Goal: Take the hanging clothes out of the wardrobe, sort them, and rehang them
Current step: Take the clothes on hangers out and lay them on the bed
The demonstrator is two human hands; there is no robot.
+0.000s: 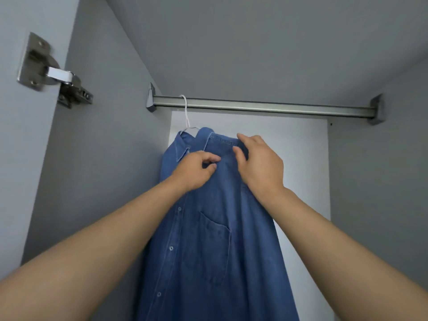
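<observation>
A blue denim shirt (208,239) hangs on a white hanger (186,112) whose hook sits over the metal wardrobe rail (266,107), near the rail's left end. My left hand (196,170) pinches the shirt's front just below the collar, fingers curled onto the fabric. On the shirt's right shoulder, my right hand (259,163) grips the collar, thumb and fingers folded over the cloth. The shirt's chest pocket and snap buttons face me. Most of the hanger is hidden inside the shirt.
Grey wardrobe side walls (97,135) close in left and right, with a white back panel (301,158) behind the shirt. A metal door hinge (53,72) sticks out at upper left. The rail to the right of the shirt carries nothing.
</observation>
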